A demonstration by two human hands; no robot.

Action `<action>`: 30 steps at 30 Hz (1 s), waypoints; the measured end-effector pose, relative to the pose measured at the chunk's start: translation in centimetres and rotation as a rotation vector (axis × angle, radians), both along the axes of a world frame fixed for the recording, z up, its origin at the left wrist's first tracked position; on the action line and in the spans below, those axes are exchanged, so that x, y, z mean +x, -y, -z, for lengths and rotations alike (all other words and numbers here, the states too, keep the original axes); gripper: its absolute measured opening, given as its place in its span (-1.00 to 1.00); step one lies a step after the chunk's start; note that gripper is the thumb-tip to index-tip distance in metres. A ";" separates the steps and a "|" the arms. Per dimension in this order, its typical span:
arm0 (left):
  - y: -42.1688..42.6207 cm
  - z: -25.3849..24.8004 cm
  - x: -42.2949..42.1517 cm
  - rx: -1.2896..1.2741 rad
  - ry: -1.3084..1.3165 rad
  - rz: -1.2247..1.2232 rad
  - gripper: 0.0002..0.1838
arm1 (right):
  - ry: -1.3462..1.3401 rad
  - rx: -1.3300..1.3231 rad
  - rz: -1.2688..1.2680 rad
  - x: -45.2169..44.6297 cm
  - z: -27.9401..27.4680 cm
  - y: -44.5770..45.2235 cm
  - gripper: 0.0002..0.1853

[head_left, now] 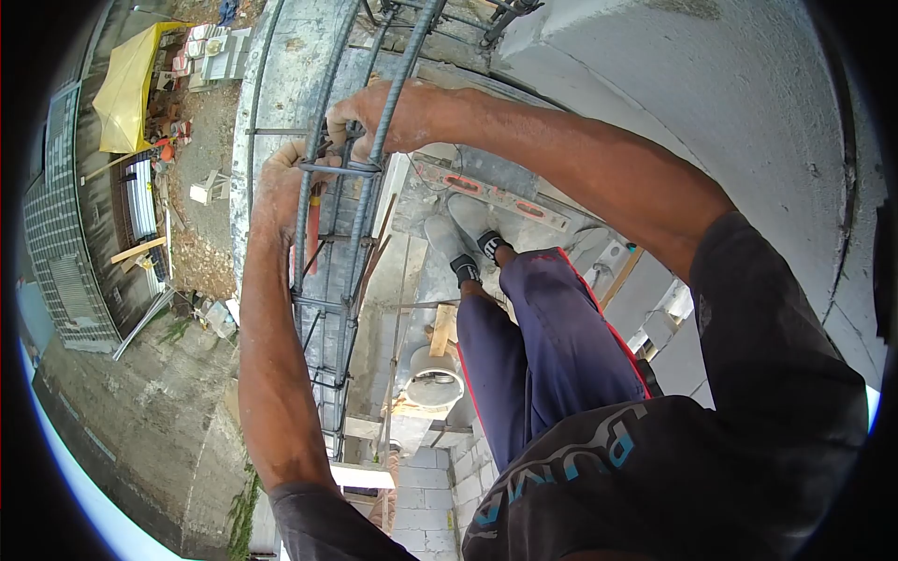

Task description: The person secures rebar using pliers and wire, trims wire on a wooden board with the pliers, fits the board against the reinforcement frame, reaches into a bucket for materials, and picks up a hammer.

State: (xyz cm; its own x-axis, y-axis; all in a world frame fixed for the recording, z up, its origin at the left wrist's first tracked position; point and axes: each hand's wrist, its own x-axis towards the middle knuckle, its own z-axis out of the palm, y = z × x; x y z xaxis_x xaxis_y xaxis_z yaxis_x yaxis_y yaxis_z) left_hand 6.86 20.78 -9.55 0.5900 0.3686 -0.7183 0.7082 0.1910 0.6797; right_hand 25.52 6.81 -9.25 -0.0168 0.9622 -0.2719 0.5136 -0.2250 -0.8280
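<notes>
A long cage of steel rebar [359, 224], with ties across its bars, runs up the view in front of me. My left hand [285, 182] is closed at its left side, fingers curled by a cross tie. Just below those fingers is a tool with red handles [312, 229], partly behind the bars; I cannot tell whether the hand grips it. My right hand [379, 117] reaches across the right bars. Its fingers bend inward into the cage, close to the left fingertips, and whatever they pinch is too small to name.
By my shoes [451, 234] lies a red-and-grey spirit level [491, 198]. A round bucket [433, 385] and a wooden block [443, 329] stand nearer. A grey wall [711, 103] rises on the right. Left of the cage is a drop to ground with a yellow tarp [126, 89].
</notes>
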 end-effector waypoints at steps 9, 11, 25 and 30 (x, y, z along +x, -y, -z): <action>-0.1 0.1 0.7 0.021 0.022 -0.009 -0.72 | -0.052 0.000 -0.032 -0.2 1.9 -0.3 -0.71; -0.1 -0.1 1.0 0.084 -0.005 0.045 -0.72 | -0.014 -0.033 -0.008 -0.3 1.2 -0.3 -0.73; 1.1 -0.5 0.6 0.655 0.135 0.304 -0.53 | 0.205 0.110 0.193 -1.1 2.7 0.8 -0.73; 0.7 -1.5 2.1 0.444 0.015 0.264 -0.50 | 0.253 0.056 0.197 -1.1 1.9 0.5 -0.73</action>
State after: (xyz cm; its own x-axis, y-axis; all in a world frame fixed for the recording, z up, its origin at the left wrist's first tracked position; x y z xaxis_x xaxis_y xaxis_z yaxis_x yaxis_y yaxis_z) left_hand 8.93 20.12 -8.02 0.7131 0.4730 -0.5174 0.6829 -0.3021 0.6651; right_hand 24.41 6.30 -11.13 0.2328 0.9537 -0.1904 0.6554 -0.2985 -0.6938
